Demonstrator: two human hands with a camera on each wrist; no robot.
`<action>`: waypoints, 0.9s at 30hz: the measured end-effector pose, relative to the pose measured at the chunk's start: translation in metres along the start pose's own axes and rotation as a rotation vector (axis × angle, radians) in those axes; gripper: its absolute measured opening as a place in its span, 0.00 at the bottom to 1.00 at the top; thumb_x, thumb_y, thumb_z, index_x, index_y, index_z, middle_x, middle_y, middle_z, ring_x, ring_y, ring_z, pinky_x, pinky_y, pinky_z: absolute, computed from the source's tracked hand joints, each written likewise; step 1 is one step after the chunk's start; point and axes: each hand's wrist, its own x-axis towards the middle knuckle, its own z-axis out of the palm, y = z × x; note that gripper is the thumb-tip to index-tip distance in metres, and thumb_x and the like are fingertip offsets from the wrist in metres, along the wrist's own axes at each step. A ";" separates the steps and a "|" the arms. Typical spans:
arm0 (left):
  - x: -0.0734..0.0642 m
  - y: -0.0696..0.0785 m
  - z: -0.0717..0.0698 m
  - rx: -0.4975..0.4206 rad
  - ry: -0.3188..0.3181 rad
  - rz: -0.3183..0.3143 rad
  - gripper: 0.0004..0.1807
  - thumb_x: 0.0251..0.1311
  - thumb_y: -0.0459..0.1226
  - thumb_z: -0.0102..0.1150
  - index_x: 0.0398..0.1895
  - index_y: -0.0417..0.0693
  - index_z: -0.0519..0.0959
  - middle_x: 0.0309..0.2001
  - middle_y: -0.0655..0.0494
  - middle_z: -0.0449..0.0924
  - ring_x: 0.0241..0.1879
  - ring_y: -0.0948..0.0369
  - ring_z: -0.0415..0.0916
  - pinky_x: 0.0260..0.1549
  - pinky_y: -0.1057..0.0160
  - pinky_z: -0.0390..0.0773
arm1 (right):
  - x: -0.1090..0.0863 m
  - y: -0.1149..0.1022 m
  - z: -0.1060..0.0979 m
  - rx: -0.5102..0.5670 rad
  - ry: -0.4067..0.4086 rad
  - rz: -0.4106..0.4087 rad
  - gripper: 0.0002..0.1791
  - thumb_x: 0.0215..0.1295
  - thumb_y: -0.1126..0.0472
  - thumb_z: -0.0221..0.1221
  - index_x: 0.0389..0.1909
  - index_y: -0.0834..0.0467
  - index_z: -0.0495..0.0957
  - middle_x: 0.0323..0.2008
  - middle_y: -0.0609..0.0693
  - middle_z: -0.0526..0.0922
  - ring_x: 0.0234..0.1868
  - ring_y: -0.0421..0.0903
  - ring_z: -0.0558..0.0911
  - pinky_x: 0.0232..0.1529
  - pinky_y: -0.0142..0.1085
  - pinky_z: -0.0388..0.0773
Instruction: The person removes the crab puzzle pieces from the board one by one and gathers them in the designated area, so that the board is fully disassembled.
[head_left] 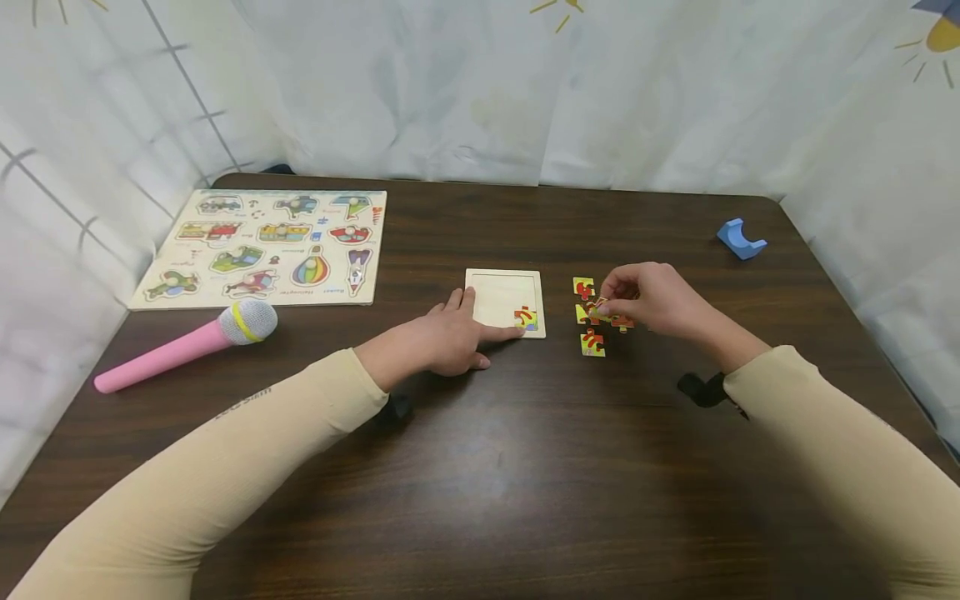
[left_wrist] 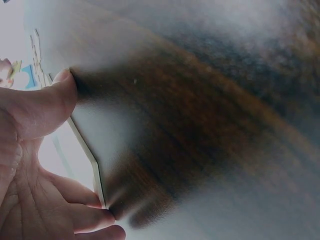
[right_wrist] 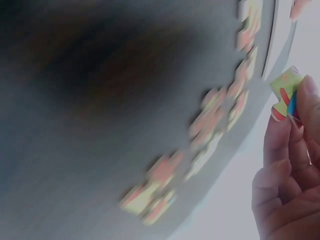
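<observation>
A small square wooden puzzle tray [head_left: 498, 300] lies mid-table, with one red and yellow puzzle piece [head_left: 527, 318] in its near right corner. My left hand [head_left: 453, 340] rests at the tray's left and near edges, fingers spread and fairly straight; the left wrist view shows fingertips against the tray rim [left_wrist: 89, 150]. Right of the tray, my right hand [head_left: 656, 298] pinches a puzzle piece [right_wrist: 284, 92] between thumb and fingers, above the table. Several loose puzzle pieces [head_left: 592, 343] lie below and beside that hand, which partly hides them in the head view.
A larger peg puzzle board [head_left: 292, 287] with vehicle pictures lies at the back left. In front of it is a pink toy microphone [head_left: 176, 350]. A blue curved block [head_left: 741, 240] sits at the back right. White curtains [head_left: 465, 100] hang behind the dark table [head_left: 465, 483].
</observation>
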 end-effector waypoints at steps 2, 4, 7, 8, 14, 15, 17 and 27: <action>0.000 0.000 0.000 0.003 0.003 0.003 0.37 0.75 0.49 0.53 0.80 0.83 0.50 0.80 0.25 0.28 0.81 0.33 0.30 0.77 0.37 0.50 | -0.007 0.007 -0.003 -0.002 -0.009 0.022 0.05 0.67 0.60 0.68 0.37 0.57 0.82 0.32 0.50 0.86 0.30 0.46 0.79 0.29 0.37 0.76; 0.000 -0.001 0.000 0.004 0.004 0.004 0.36 0.75 0.49 0.53 0.80 0.83 0.50 0.80 0.25 0.28 0.81 0.33 0.30 0.77 0.37 0.50 | -0.013 0.013 -0.005 -0.009 -0.016 0.036 0.05 0.66 0.60 0.69 0.36 0.56 0.82 0.32 0.48 0.87 0.30 0.46 0.79 0.29 0.36 0.76; 0.000 -0.001 -0.001 0.001 0.003 0.003 0.37 0.75 0.49 0.54 0.80 0.83 0.50 0.80 0.26 0.28 0.81 0.34 0.30 0.77 0.38 0.49 | -0.019 0.020 -0.006 -0.026 -0.030 0.047 0.07 0.64 0.58 0.70 0.35 0.55 0.82 0.30 0.46 0.86 0.32 0.44 0.78 0.33 0.36 0.74; 0.000 0.000 -0.001 0.001 0.003 0.003 0.37 0.75 0.50 0.54 0.80 0.84 0.50 0.80 0.26 0.28 0.81 0.34 0.30 0.77 0.38 0.49 | -0.021 0.022 -0.006 -0.033 -0.037 0.048 0.07 0.64 0.58 0.71 0.35 0.55 0.82 0.29 0.45 0.86 0.32 0.44 0.78 0.34 0.36 0.73; 0.000 0.000 -0.001 0.012 0.009 0.009 0.37 0.75 0.49 0.54 0.80 0.83 0.50 0.80 0.26 0.29 0.81 0.34 0.31 0.76 0.38 0.51 | -0.030 0.031 -0.001 -0.048 -0.078 0.056 0.08 0.61 0.57 0.73 0.34 0.54 0.82 0.26 0.43 0.85 0.30 0.41 0.77 0.34 0.36 0.71; 0.000 0.000 -0.001 0.015 0.010 0.010 0.37 0.75 0.49 0.54 0.80 0.83 0.50 0.80 0.26 0.29 0.81 0.34 0.31 0.76 0.38 0.51 | -0.030 0.032 0.000 -0.044 -0.081 0.053 0.08 0.61 0.57 0.73 0.33 0.54 0.82 0.26 0.43 0.85 0.30 0.41 0.77 0.34 0.35 0.71; 0.000 0.000 0.000 0.019 0.015 0.012 0.37 0.75 0.49 0.54 0.80 0.82 0.50 0.80 0.26 0.30 0.81 0.33 0.32 0.76 0.38 0.51 | -0.031 0.032 0.001 -0.037 -0.084 0.042 0.08 0.61 0.57 0.73 0.33 0.54 0.82 0.25 0.43 0.84 0.29 0.41 0.77 0.33 0.35 0.71; -0.001 0.000 0.000 0.019 0.012 0.009 0.36 0.75 0.50 0.54 0.80 0.83 0.50 0.80 0.26 0.30 0.81 0.33 0.32 0.76 0.38 0.51 | -0.028 0.029 0.010 -0.085 -0.091 -0.021 0.05 0.60 0.60 0.73 0.33 0.54 0.85 0.28 0.44 0.84 0.30 0.42 0.78 0.34 0.37 0.76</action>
